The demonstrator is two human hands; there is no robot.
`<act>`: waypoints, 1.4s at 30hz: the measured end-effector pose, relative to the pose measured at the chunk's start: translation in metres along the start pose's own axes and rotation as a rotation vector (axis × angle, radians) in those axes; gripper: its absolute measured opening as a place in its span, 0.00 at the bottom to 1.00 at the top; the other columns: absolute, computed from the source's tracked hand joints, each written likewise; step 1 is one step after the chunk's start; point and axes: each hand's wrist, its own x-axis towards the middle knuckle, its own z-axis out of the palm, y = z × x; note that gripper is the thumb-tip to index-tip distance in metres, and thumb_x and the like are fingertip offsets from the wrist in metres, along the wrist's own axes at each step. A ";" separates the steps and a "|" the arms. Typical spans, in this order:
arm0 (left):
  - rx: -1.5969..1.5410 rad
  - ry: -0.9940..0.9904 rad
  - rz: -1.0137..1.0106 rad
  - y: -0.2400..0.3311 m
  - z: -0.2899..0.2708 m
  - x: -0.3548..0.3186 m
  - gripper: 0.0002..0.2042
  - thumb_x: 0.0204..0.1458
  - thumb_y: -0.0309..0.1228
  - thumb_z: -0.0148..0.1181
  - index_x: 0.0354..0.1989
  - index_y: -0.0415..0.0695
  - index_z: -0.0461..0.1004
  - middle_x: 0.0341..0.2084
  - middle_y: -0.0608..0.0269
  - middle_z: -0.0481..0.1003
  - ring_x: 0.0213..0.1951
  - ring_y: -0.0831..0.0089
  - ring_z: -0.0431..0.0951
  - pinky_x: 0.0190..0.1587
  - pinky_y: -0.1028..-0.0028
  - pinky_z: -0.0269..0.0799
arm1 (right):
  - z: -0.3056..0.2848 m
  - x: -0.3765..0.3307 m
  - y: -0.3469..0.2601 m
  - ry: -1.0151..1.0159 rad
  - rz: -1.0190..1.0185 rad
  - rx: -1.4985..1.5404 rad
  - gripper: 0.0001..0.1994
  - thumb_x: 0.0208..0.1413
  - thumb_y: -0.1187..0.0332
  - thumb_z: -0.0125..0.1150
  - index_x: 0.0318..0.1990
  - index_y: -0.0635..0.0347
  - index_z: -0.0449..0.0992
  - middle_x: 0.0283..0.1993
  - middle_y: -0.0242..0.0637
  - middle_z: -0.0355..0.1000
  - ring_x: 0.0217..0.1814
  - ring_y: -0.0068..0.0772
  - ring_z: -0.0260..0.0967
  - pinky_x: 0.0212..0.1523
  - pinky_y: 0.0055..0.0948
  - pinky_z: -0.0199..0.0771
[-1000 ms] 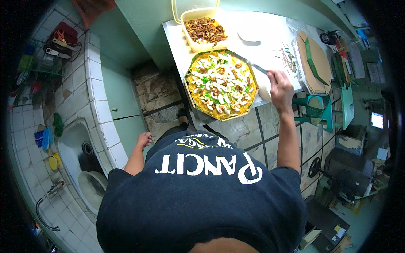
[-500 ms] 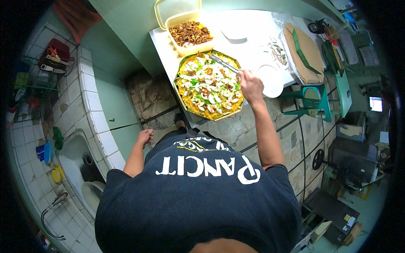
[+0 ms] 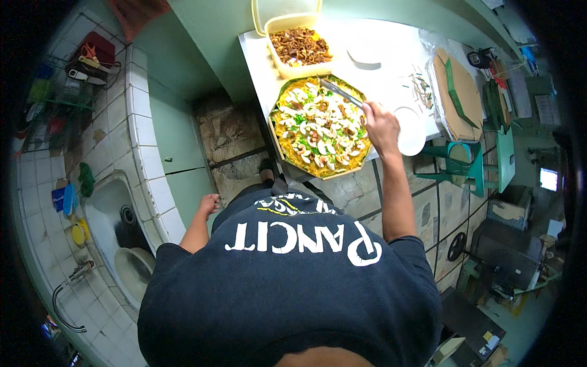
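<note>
My right hand (image 3: 382,127) is closed around metal tongs (image 3: 342,93). The tongs' tips rest at the far edge of yellow noodles (image 3: 319,131), topped with sliced egg, chopped greens and brown bits. These noodles fill an octagonal box (image 3: 342,175) lined with green leaf along its far side. Just beyond it stands a yellowish plastic tub (image 3: 282,68) of brown crispy topping (image 3: 301,46), its lid (image 3: 287,11) leaning open behind. My left hand (image 3: 209,203) hangs low beside my body, fingers curled in, with nothing visible in it.
On the white table (image 3: 254,55) lie a white round lid or plate (image 3: 409,131), scattered thin strips (image 3: 422,92) and stacked cardboard boxes (image 3: 452,92). A teal stool (image 3: 458,162) stands at the right. A tiled counter with a sink (image 3: 110,214) runs along the left.
The whole view has shifted, so the table sits farther right. My right hand still grips the tongs, whose tips stay by the box's far edge. My left hand hangs as before.
</note>
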 end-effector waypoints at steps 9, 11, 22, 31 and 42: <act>0.046 -0.044 0.068 0.034 0.013 0.012 0.12 0.58 0.40 0.53 0.44 0.48 0.75 0.31 0.70 0.73 0.26 0.77 0.74 0.26 0.75 0.69 | -0.029 -0.125 0.023 0.025 -0.075 -0.016 0.07 0.58 0.65 0.56 0.38 0.56 0.76 0.34 0.39 0.70 0.31 0.46 0.73 0.31 0.40 0.73; 0.046 -0.045 0.070 0.048 0.018 0.013 0.12 0.58 0.39 0.54 0.44 0.48 0.75 0.30 0.70 0.74 0.25 0.77 0.74 0.25 0.75 0.69 | -0.020 -0.130 0.020 -0.003 -0.061 -0.047 0.08 0.58 0.65 0.55 0.38 0.57 0.76 0.34 0.38 0.70 0.32 0.45 0.73 0.31 0.40 0.72; 0.008 -0.056 0.089 0.047 0.016 0.007 0.11 0.58 0.38 0.54 0.43 0.47 0.75 0.30 0.70 0.74 0.25 0.78 0.74 0.24 0.77 0.68 | -0.063 -0.030 0.031 0.442 -0.102 0.354 0.09 0.60 0.71 0.53 0.39 0.66 0.78 0.32 0.44 0.73 0.32 0.37 0.72 0.33 0.32 0.70; -0.082 0.016 0.017 0.018 -0.003 0.005 0.12 0.57 0.38 0.52 0.46 0.48 0.75 0.30 0.69 0.73 0.26 0.76 0.75 0.23 0.76 0.68 | 0.053 0.147 0.001 -0.016 0.088 -0.188 0.18 0.62 0.50 0.42 0.50 0.43 0.75 0.39 0.49 0.76 0.46 0.53 0.73 0.47 0.49 0.71; -0.101 0.056 -0.043 0.005 -0.018 0.014 0.14 0.56 0.39 0.53 0.46 0.48 0.75 0.32 0.69 0.73 0.29 0.73 0.76 0.27 0.74 0.70 | 0.063 0.179 -0.015 -0.022 0.114 -0.185 0.17 0.59 0.53 0.46 0.44 0.50 0.78 0.42 0.49 0.76 0.48 0.54 0.72 0.50 0.47 0.70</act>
